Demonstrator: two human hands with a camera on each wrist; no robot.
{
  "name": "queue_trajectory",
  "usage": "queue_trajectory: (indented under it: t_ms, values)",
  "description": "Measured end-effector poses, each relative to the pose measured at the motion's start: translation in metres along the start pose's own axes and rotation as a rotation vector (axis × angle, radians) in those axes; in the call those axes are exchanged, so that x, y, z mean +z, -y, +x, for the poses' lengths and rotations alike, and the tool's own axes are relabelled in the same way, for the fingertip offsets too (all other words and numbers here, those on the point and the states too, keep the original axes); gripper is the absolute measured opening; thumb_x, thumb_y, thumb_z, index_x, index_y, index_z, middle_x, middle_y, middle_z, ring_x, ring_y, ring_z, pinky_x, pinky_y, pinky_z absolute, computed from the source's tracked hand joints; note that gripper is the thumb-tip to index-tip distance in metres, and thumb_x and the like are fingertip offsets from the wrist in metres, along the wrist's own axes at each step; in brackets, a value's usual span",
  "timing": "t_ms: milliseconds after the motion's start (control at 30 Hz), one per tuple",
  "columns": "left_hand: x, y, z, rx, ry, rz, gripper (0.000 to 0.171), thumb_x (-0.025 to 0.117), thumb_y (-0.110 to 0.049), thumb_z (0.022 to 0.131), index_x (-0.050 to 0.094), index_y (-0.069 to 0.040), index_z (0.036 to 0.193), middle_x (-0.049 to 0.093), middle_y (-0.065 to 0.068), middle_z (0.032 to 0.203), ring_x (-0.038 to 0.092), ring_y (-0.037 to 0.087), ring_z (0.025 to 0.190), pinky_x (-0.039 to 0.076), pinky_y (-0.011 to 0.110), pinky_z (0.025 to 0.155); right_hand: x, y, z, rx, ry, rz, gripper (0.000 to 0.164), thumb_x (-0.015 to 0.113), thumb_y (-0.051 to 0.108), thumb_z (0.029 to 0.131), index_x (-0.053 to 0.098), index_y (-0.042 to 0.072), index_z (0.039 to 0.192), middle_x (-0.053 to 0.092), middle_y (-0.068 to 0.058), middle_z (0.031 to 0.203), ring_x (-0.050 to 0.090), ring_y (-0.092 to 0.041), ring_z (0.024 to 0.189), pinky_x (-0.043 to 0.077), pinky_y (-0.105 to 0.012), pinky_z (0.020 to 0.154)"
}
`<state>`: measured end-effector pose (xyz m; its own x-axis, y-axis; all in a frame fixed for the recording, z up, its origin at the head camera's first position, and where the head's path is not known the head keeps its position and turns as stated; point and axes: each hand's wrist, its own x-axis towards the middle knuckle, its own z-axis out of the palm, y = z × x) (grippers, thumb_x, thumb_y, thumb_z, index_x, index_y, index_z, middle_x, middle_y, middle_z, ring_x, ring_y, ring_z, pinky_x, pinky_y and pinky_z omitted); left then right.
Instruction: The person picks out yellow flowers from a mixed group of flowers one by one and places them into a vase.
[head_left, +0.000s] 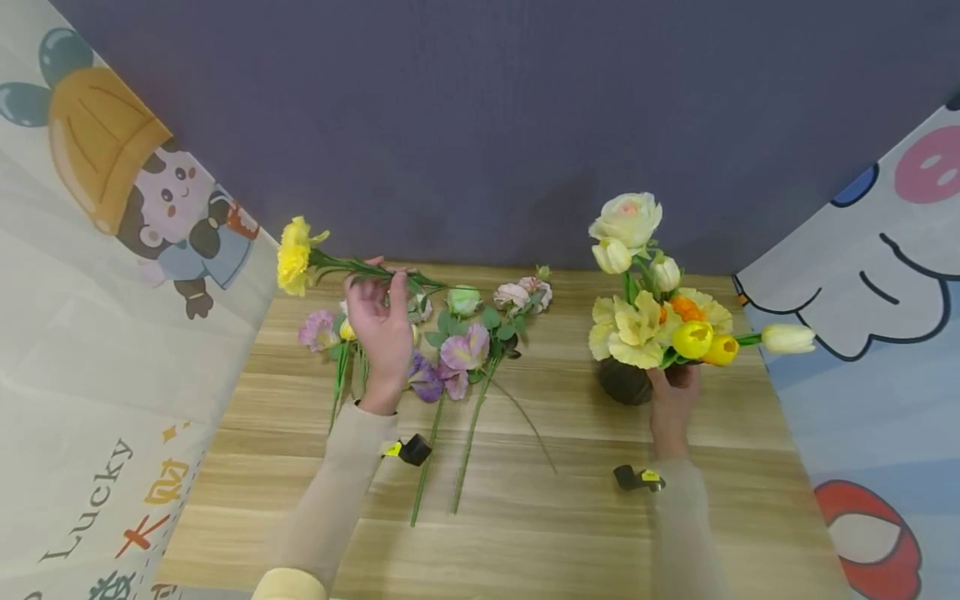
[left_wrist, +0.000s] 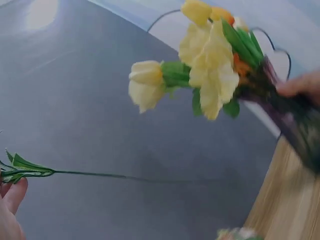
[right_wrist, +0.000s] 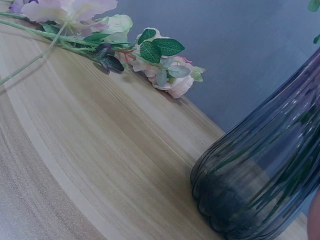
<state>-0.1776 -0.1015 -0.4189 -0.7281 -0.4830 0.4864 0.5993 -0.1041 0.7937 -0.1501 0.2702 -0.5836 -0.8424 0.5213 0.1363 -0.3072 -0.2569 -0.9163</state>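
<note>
A yellow carnation (head_left: pixel 294 257) lies sideways above the back left of the table, its stem pinched by the fingers and thumb of my left hand (head_left: pixel 377 333). In the left wrist view its thin green stem (left_wrist: pixel 90 173) points right, toward the bouquet. My right hand (head_left: pixel 671 412) grips a ribbed, tinted glass vase (right_wrist: pixel 250 195), which is tilted. From the vase rise pale yellow ruffled flowers (head_left: pixel 636 332), yellow tulips (head_left: pixel 692 340), an orange bloom (head_left: pixel 686 308) and a large cream rose (head_left: pixel 628 218). Part of the right hand is hidden behind the vase in the left wrist view.
Loose stems lie on the wooden table (head_left: pixel 570 517) between my hands: a lilac flower (head_left: pixel 467 348), a purple one (head_left: pixel 425 379), a green rose (head_left: pixel 463 300) and pink roses (head_left: pixel 513 296). A grey wall (head_left: pixel 480 133) stands behind, with printed cloths at both sides.
</note>
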Motion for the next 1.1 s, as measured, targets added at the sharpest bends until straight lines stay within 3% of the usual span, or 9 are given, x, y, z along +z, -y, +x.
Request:
queue_trajectory:
  t_ms: [100,300,533,733,933,1100]
  values:
    - [0.017,0.007,-0.005,-0.077,-0.001,-0.036,0.028,0.058,0.000,0.103,0.047,0.009,0.126,0.062,0.003,0.106,0.064,0.015,0.095,0.057,0.028,0.079,0.000,0.000,0.001,0.000,-0.005,0.007,0.044,0.068,-0.011,0.090,0.062,0.010,0.128,0.065,-0.004,0.117,0.057,-0.017,0.108,0.050,-0.023,0.093]
    - [0.044,0.022,-0.015,-0.206,-0.006,-0.121,0.025,0.056,-0.003,0.105,0.045,0.001,0.127,0.060,0.005,0.108,0.064,0.016,0.096,0.060,0.037,0.088,0.001,-0.001,0.001,-0.021,0.004,0.025,0.043,0.070,-0.011,0.089,0.063,0.011,0.125,0.065,-0.004,0.113,0.057,-0.017,0.105,0.050,-0.023,0.091]
    - [0.068,0.025,-0.023,-0.272,-0.075,-0.246,0.022,0.055,-0.001,0.105,0.047,-0.003,0.125,0.061,0.005,0.108,0.065,0.014,0.095,0.061,0.035,0.088,0.001,0.000,0.000,-0.029,0.005,0.024,0.043,0.069,-0.012,0.089,0.064,0.011,0.125,0.065,-0.003,0.112,0.057,-0.017,0.103,0.050,-0.023,0.089]
    - [0.079,0.027,-0.030,-0.323,-0.116,-0.305,0.026,0.055,0.002,0.104,0.045,0.004,0.127,0.061,0.006,0.105,0.062,0.013,0.086,0.061,0.029,0.083,0.000,-0.001,0.000,-0.039,0.023,0.035,0.045,0.068,-0.012,0.089,0.062,0.010,0.128,0.065,-0.004,0.117,0.057,-0.017,0.107,0.050,-0.024,0.093]
    - [0.083,0.028,-0.035,-0.363,-0.053,-0.247,0.031,0.057,0.000,0.104,0.045,0.004,0.132,0.062,0.004,0.108,0.064,0.014,0.095,0.061,0.029,0.084,0.000,-0.003,0.001,-0.057,0.034,0.068,0.048,0.069,-0.011,0.089,0.060,0.009,0.132,0.064,-0.006,0.121,0.057,-0.018,0.110,0.049,-0.024,0.096]
    - [0.090,0.029,-0.039,-0.309,0.068,-0.142,0.028,0.061,-0.001,0.103,0.050,0.003,0.128,0.064,0.003,0.106,0.065,0.012,0.092,0.060,0.027,0.081,-0.001,-0.004,0.001,-0.064,0.030,0.065,0.047,0.070,-0.011,0.089,0.061,0.008,0.131,0.065,-0.006,0.120,0.058,-0.018,0.110,0.050,-0.024,0.096]
